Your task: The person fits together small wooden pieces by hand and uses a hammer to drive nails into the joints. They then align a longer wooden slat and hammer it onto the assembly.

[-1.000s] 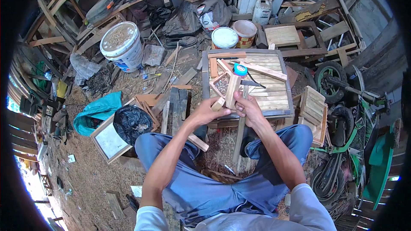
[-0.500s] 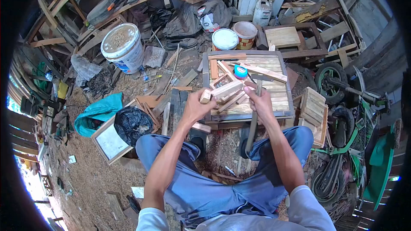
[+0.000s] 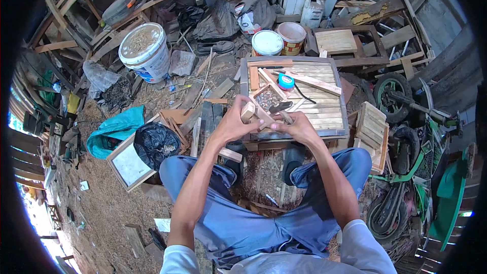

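Fingers of my left hand (image 3: 236, 124) are wrapped round a small wooden piece (image 3: 248, 112) at the near left edge of the slatted wooden board (image 3: 324, 116). Close beside it, my right hand (image 3: 298, 126) is closed on a dark-headed tool that looks like a hammer (image 3: 280, 107). Both hands touch the wooden piece. Just beyond them lies a small wooden frame (image 3: 267, 95) with small bits inside. A blue tape measure (image 3: 285, 81) rests on the board near several loose strips (image 3: 317, 84).
White bucket (image 3: 144, 53) at upper left; two paint cans (image 3: 267, 43) behind the board. At left lies a framed panel (image 3: 133, 166) with a black bag (image 3: 157, 144). A slatted wooden piece (image 3: 370, 132) and a green motorcycle (image 3: 421, 162) stand at right.
The dark-headed tool has swung from hanging below my right hand to lying over the frame. My right hand has moved left and nearer my left hand, and the wooden piece has turned.
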Demonstrator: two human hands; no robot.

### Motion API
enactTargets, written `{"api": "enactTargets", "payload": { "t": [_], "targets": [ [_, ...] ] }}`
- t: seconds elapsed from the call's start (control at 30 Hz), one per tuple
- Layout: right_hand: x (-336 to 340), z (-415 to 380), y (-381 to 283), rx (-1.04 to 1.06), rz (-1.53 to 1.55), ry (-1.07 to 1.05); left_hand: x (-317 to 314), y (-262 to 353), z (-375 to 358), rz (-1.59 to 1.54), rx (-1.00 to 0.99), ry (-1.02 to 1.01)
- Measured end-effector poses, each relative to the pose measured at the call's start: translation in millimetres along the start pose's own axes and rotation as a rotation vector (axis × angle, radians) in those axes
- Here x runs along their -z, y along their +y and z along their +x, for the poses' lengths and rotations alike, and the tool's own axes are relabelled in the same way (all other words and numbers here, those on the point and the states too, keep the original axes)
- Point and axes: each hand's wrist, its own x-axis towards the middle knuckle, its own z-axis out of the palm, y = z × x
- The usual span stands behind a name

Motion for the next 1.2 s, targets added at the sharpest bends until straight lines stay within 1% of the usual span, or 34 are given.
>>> {"api": "enactTargets", "payload": {
  "t": [0.07, 0.13, 0.17, 0.27, 0.37, 0.47, 0.57, 0.67, 0.77, 0.97, 1.07, 1.2],
  "targets": [
    [0.8, -0.1, -0.8, -0.007, 0.093, -0.019, 6.2, -9.7, 2.2, -0.094, -0.008, -0.005],
    [1.5, -2.5, -4.6, -0.027, 0.085, -0.014, 14.9, -17.9, 11.6, -0.195, -0.026, -0.029],
    [2.0, -4.2, -6.4, -0.038, 0.08, -0.012, 16.4, -22.9, 10.7, -0.191, 0.045, -0.032],
    [1.4, -11.1, -19.8, -0.041, 0.101, -0.009, 13.5, -22.1, 10.8, -0.243, -0.072, -0.019],
    [0.9, -13.2, -23.1, -0.023, 0.093, 0.009, 11.4, -24.4, 11.1, -0.331, -0.004, -0.025],
    [0.7, -12.0, -19.3, -0.004, 0.071, 0.034, 10.9, -20.4, 10.4, -0.302, -0.039, 0.038],
    [0.0, -12.4, -19.5, 0.034, 0.075, 0.054, 8.7, -23.5, 11.4, -0.272, -0.073, 0.059],
    [0.7, -13.9, -23.5, 0.028, 0.027, 0.074, 9.7, -21.2, 11.0, -0.24, -0.058, 0.01],
    [1.0, -15.3, -25.3, 0.034, 0.033, 0.079, 11.5, -24.3, 11.6, -0.25, 0.005, -0.069],
    [1.1, -16.9, -27.0, -0.006, 0.021, 0.089, 15.0, -24.6, 12.5, -0.183, 0.054, -0.11],
    [1.1, -13.3, -18.9, 0.001, 0.037, 0.089, 12.3, -22.9, 11.9, -0.205, 0.024, -0.074],
    [0.8, -14.1, -22.3, -0.013, 0.042, 0.094, 13.2, -22.0, 11.2, -0.188, 0.036, -0.079]
  ]
}}
